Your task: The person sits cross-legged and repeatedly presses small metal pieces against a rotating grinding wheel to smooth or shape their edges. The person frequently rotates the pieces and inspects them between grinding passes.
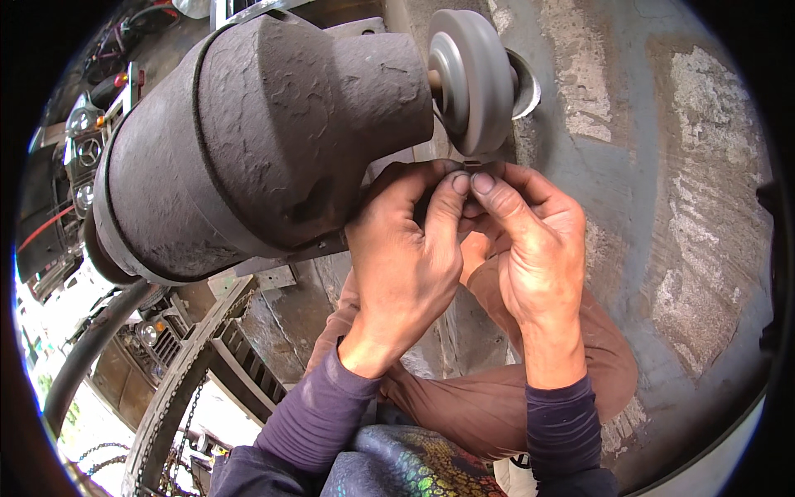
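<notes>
A small metal piece (pixel 471 164), too small to make out its kind, is pinched between my fingertips just under the rim of a grey grinding wheel (pixel 487 87). I cannot tell if it touches the wheel. My left hand (pixel 404 257) is closed on the piece from the left, thumb and forefinger pressed together. From the right, my right hand (pixel 534 240) closes on it too, its thumb beside the left thumb. The wheel looks smeared, as if spinning, on the shaft of a big dark motor housing (pixel 281 124) beside my left hand.
A curved metal rim (pixel 525 85) stands just right of the wheel. My bent leg in brown trousers (pixel 489 398) lies below my hands. The worn grey floor (pixel 613 178) spreads to the right. At the lower left are a chain (pixel 178 414) and a thick dark pipe (pixel 91 348).
</notes>
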A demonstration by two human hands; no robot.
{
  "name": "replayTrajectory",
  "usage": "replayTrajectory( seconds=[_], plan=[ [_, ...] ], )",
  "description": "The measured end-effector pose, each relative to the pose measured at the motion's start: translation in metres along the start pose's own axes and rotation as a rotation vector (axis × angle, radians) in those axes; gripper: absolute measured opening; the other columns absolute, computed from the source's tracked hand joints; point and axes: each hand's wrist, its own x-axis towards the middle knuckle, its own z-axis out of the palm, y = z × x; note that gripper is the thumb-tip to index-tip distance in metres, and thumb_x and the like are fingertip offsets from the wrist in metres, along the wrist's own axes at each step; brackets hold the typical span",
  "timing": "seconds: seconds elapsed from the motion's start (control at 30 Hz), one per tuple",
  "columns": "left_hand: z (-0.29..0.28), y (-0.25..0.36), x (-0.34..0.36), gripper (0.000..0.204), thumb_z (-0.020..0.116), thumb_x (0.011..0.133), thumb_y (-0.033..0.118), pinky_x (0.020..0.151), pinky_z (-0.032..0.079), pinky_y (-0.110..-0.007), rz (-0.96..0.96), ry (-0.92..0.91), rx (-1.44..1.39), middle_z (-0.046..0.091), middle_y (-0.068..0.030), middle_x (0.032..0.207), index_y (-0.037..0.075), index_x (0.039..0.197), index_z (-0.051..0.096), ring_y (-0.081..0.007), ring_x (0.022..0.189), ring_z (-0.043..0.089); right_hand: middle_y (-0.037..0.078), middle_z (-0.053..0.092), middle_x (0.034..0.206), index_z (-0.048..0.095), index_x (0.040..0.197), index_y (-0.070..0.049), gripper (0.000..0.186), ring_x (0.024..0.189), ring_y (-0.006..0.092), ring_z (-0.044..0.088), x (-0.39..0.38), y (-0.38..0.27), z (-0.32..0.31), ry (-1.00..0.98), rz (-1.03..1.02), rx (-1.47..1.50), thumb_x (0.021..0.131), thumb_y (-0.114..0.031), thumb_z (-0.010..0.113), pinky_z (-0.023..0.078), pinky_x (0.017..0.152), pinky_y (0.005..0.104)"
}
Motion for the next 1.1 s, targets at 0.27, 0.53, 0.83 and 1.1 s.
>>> replayTrajectory(
  seconds=[0.27, 0.53, 0.83, 1.1],
  plan=[
    [0.001, 0.003, 0.002, 0.022, 0.067, 0.101, 0.015, 0.072, 0.053, -0.024, -0.139, -0.019, -0.113, 0.073, -0.0071, 0.092, -0.007, 0.106, 0.071, -0.0082, 0.081, 0.064, 0.011, 0.074, 0.093, 0.070, 0.106, 0.010, 0.020, 0.076, 0.0123, 0.069, -0.001, 0.000, 0.004, 0.048, -0.038, -0.046, 0.096, -0.007, 0.072, 0.059, 0.069, 0.0256],
    [0.005, -0.005, 0.002, 0.022, 0.067, 0.101, 0.014, 0.069, 0.055, -0.025, -0.088, 0.024, -0.099, 0.074, -0.0088, 0.090, -0.006, 0.104, 0.072, -0.0109, 0.077, 0.068, 0.010, 0.073, 0.090, 0.070, 0.106, 0.010, 0.021, 0.074, 0.0121, 0.069, -0.003, -0.001, 0.008, 0.069, -0.068, -0.104, 0.097, -0.008, 0.072, 0.058, 0.068, 0.0247],
    [0.003, -0.005, 0.003, 0.023, 0.067, 0.101, 0.015, 0.067, 0.055, -0.023, -0.083, 0.003, -0.057, 0.072, -0.0061, 0.090, -0.008, 0.105, 0.071, -0.0082, 0.075, 0.065, 0.010, 0.073, 0.090, 0.069, 0.105, 0.011, 0.020, 0.075, 0.0126, 0.069, -0.001, 0.000, 0.009, 0.073, -0.102, -0.122, 0.096, -0.007, 0.071, 0.059, 0.069, 0.0254],
    [0.005, -0.006, 0.004, 0.023, 0.067, 0.101, 0.014, 0.069, 0.057, -0.024, -0.047, 0.023, -0.058, 0.072, -0.0068, 0.091, -0.008, 0.106, 0.071, -0.0092, 0.078, 0.067, 0.011, 0.073, 0.090, 0.069, 0.105, 0.011, 0.020, 0.077, 0.0140, 0.070, 0.000, 0.000, 0.008, 0.069, -0.074, -0.068, 0.097, -0.007, 0.071, 0.060, 0.071, 0.0271]
  ],
)
